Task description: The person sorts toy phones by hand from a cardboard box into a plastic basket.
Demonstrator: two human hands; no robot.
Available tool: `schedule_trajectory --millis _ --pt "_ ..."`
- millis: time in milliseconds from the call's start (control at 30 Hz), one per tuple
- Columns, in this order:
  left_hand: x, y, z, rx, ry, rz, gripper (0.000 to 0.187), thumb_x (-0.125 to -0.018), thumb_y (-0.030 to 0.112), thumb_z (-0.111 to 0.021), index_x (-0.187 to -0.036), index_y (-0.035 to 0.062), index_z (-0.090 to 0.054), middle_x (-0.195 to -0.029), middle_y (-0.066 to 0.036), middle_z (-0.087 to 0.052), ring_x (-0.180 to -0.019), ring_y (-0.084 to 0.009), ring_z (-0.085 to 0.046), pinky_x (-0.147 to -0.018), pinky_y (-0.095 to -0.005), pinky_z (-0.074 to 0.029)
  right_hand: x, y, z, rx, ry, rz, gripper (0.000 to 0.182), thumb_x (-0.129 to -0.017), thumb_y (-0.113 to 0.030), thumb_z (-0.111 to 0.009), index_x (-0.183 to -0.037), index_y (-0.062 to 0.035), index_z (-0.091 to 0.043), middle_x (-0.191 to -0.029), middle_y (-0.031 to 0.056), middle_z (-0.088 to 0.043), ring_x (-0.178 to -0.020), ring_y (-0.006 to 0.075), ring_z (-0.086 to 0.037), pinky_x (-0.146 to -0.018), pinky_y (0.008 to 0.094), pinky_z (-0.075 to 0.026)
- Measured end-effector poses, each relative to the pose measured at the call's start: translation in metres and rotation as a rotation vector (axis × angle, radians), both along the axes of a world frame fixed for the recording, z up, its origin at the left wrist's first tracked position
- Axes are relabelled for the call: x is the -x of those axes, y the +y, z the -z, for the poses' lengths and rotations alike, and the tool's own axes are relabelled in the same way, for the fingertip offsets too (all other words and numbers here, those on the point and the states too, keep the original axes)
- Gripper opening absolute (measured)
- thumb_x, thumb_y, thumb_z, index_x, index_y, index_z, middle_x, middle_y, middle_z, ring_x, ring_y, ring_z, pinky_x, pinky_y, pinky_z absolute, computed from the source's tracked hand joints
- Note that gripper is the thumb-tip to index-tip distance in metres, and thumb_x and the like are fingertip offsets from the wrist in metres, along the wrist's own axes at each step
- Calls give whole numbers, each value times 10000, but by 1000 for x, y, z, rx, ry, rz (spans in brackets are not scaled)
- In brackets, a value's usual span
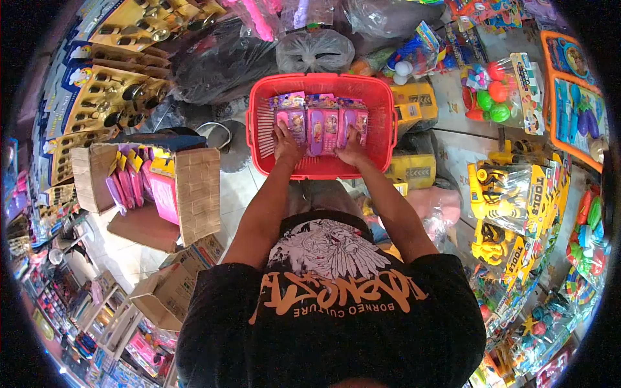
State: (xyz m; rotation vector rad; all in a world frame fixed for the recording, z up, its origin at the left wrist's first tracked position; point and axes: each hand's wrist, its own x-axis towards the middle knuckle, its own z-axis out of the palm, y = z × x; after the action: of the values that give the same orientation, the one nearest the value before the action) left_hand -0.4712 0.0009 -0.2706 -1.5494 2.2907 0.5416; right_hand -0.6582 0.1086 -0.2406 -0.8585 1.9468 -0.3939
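Observation:
A red plastic basket stands in front of my body. Inside it, several pink and purple toy packages lie side by side in a row. My left hand reaches over the near rim and rests on the leftmost package, its fingers apart. On the rightmost package lies my right hand, with the thumb and fingers around its lower part. The undersides of the packages are hidden.
An open cardboard box with pink packages stands to the left. Yellow boxes sit against the basket's right side. Clear plastic bags lie beyond it. Bagged yellow toy vehicles hang or lie at the right.

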Motion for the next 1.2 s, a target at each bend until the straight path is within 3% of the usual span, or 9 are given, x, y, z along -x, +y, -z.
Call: schedule_trajectory --millis 300,433,467,600,767,933,1100,1167,1200 --pt "-26 -11 -34 -157 415 -92 1095 -675 393 -715 -1387 -21 7 -1446 -236 -98 -1328 -397 -158 -1083 -425 -227 9 -2 6 131 -8 81 920 -723 -309 -679 -1403 -44 -119 -1427 219 -210 -1329 360 -188 -1081 388 -210" --pt "-39 2 -89 -173 828 -111 814 -735 256 -687 -1323 -59 -221 -1304 -274 -359 -1228 -390 -362 -1004 -437 -328 -7 9 -30 389 27 146 714 -770 -303 -659 -1333 -24 -319 -1353 198 -357 -1270 315 -316 -1041 370 -269" --pt "-42 9 -95 79 894 24 578 -778 158 -646 -1250 -36 -374 -1165 -243 -490 -1082 -342 -510 -881 -404 -428 -15 14 -55 477 -14 205 608 -797 -277 -646 -1289 -23 -394 -1310 180 -420 -1222 290 -399 -1014 354 -310" --pt "-69 28 -153 -55 1030 -54 265 -843 82 -588 -1091 0 -540 -980 -126 -615 -851 -163 -613 -740 -288 -487 -47 33 -125 504 -38 100 517 -813 -293 -627 -1234 -45 -459 -1218 172 -514 -1109 279 -507 -933 369 -394" --pt "-106 60 -153 -291 1164 -387 157 -878 131 -541 -914 -15 -588 -695 -34 -599 -652 -84 -542 -627 -235 -448 -92 56 -147 404 -447 -48 410 -815 -375 -614 -1022 -22 -602 -937 105 -641 -847 239 -605 -773 359 -470" --pt "-159 86 -96 -767 987 -343 219 -893 198 -515 -854 6 -613 -712 -73 -619 -662 -149 -587 -655 -280 -475 -119 76 -55 222 -418 -483 331 -829 -281 -604 -987 9 -604 -856 93 -637 -791 133 -575 -718 292 -461" --pt "-226 136 -42 -547 266 -326 199 -826 216 -538 -936 84 -638 -896 -145 -636 -833 -295 -613 -762 -359 -486 -124 117 108 202 -645 -566 384 -805 -330 -573 -999 -1 -612 -870 125 -639 -833 168 -583 -735 308 -468" --pt "-255 157 -16 -524 82 -468 233 -794 234 -552 -973 112 -640 -959 -160 -628 -903 -332 -602 -807 -372 -480 -113 115 72 -195 -321 -478 393 -789 -350 -569 -986 -14 -624 -883 135 -639 -858 207 -605 -748 324 -475" --pt "-270 163 -3 -394 147 -78 269 -787 260 -563 -1000 109 -630 -984 -162 -623 -940 -321 -592 -821 -367 -476 -107 117 78 -280 -203 -480 401 -788 -358 -569 -1009 -28 -620 -927 136 -634 -871 243 -608 -760 367 -476"
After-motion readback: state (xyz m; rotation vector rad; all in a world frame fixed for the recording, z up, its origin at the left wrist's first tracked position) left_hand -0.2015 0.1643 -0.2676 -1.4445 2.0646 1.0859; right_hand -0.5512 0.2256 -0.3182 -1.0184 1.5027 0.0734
